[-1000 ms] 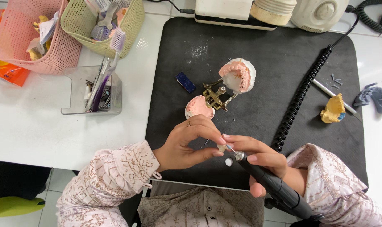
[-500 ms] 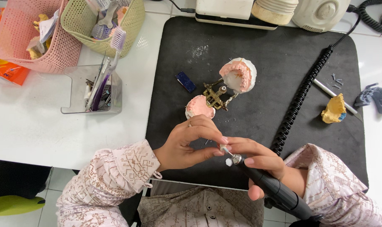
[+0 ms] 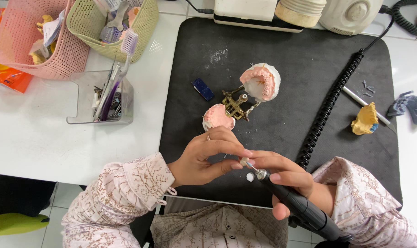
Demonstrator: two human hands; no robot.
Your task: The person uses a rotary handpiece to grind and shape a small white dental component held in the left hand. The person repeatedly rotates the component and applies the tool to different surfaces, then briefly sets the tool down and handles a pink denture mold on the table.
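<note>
White bench, covered at centre by a black mat; machines along the far edge, baskets at far left. On the mat: hinged articulator with pink-and-white dental casts, clear of the working zone. Coiled cable running past the right side; keep slack. Right hand clenched pen-style around dark rotary handpiece, tip at the workpiece. Left hand pinching small white piece between thumb and fingertips, above the near mat edge. Brace hands together, apply light pressure. Open room: bare mat left of the casts.
</note>
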